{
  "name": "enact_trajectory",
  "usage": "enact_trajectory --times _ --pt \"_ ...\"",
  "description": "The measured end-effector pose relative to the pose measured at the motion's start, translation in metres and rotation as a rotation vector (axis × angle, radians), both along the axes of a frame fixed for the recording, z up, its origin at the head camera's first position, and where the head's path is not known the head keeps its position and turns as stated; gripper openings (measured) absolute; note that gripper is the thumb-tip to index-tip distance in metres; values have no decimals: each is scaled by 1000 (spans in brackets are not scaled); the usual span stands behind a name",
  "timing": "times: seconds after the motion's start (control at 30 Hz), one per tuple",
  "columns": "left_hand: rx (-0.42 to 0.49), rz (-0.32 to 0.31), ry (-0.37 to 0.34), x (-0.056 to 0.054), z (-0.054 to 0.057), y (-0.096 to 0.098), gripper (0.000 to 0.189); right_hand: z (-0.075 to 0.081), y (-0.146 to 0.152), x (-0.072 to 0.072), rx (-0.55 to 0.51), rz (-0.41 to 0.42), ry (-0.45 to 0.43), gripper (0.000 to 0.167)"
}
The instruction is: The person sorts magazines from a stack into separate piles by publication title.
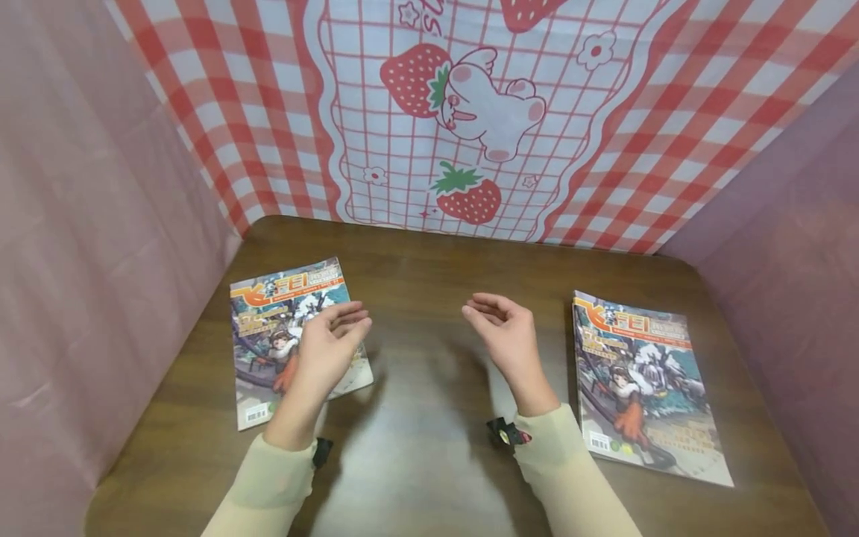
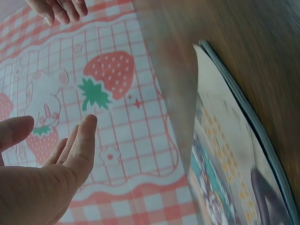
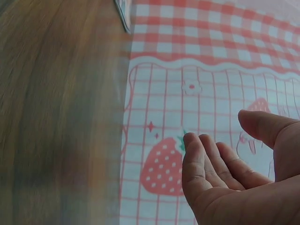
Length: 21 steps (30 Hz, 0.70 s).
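Hands [image 1: 329, 344] [image 1: 508, 339] over wooden table [image 1: 416, 298] with magazines [image 1: 258, 358] [image 1: 640, 395].

We can read "FEI" in orange letters on the colourful rectangular paper magazine at left [image 1: 277, 349] and on the similar paper magazine at right [image 1: 646, 391]. Their smaller print we cannot read.

1. A brown wood-grained table [image 1: 416, 268] with rounded far corners reflects pale light [image 1: 409, 455] in its middle.
2. Beyond it hangs a red-and-white checked cloth [image 1: 248, 97] printed with strawberries [image 1: 473, 200] and flowers [image 1: 596, 51].
3. Pinkish drapery [image 1: 80, 224] lines the left side; mauve fabric [image 1: 792, 194] lines the right.
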State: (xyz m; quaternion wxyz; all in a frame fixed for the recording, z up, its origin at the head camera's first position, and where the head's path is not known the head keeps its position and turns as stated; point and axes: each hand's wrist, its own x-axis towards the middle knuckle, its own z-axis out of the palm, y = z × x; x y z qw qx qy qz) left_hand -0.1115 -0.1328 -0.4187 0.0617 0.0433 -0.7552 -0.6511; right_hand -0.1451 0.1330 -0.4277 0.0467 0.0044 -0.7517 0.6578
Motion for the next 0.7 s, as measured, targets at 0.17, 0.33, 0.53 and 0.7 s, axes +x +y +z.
enact_trajectory --times 0.17,0.33,0.53,0.7 --pt "-1 -23 0 -3 0 9 35 0 11 3 -30 -64 41 32" --pt "1 -44 6 -4 2 19 33 5 25 7 -17 -105 49 33" --pt "39 -77 29 -7 1 38 31 3 48 14 13 -157 51 34" --pt "36 -120 21 -9 0 53 30 3 64 22 30 -226 66 32"
